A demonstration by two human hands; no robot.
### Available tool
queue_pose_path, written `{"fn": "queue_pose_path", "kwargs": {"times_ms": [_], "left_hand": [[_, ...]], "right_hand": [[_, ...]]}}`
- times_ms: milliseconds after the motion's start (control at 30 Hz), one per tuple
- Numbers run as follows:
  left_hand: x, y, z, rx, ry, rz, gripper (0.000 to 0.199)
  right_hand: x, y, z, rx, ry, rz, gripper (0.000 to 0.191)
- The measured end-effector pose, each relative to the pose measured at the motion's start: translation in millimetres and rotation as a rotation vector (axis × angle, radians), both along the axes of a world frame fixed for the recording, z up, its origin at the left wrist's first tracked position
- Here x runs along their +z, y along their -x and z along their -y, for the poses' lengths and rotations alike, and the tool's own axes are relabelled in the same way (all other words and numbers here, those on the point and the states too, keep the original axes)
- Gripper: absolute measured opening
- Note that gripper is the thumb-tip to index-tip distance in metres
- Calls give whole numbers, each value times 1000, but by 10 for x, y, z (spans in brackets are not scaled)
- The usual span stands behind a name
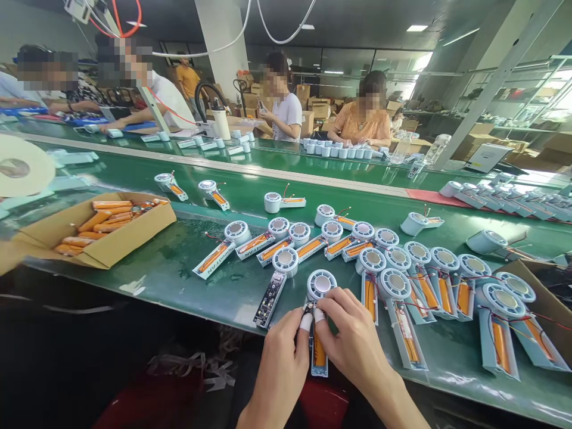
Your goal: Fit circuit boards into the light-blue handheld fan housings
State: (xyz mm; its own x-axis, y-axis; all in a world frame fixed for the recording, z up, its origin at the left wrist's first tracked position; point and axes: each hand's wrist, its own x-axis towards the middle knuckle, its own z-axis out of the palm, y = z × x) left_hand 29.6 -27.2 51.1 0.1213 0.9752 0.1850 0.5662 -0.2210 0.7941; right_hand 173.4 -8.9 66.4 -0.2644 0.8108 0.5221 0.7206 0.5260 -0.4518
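Note:
Both my hands meet at the neck of a light-blue fan unit (321,284) at the table's front edge. Its round head points away from me, and its open handle holds an orange battery (319,351). My left hand (282,351) pinches a small dark part at the handle's left side, with white wraps on its fingertips. On the other side, my right hand (353,330) has thumb and forefinger closed at the neck; what lies between them is too small to name. Just left lies a fan unit with a dark circuit board (270,300) over its handle.
Fan units with batteries and thin wires (395,284) crowd the right. A cardboard box of orange batteries (129,247) stands left, another box (543,298) at far right. Co-workers sit beyond the green belt (241,179). A white roll (27,167) is at far left.

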Motion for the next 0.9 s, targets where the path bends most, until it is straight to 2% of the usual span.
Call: {"fn": "queue_pose_path", "kwargs": {"times_ms": [167,333,467,733,900], "left_hand": [[-53,45,6,-28,-78,-179,33],[18,161,-63,-188,-41,-161,32],[63,198,-97,-242,-5,-101,29],[28,219,-130,-290,22,-30,26],[22,214,-160,-275,13,-31,27]], "right_hand": [[30,-7,-14,16,49,13,19],[41,-145,-36,141,199,-88,17],[53,-263,-77,232,291,-141,15],[-22,-321,-122,302,265,-176,19],[-23,-247,-100,224,233,-206,19]]}}
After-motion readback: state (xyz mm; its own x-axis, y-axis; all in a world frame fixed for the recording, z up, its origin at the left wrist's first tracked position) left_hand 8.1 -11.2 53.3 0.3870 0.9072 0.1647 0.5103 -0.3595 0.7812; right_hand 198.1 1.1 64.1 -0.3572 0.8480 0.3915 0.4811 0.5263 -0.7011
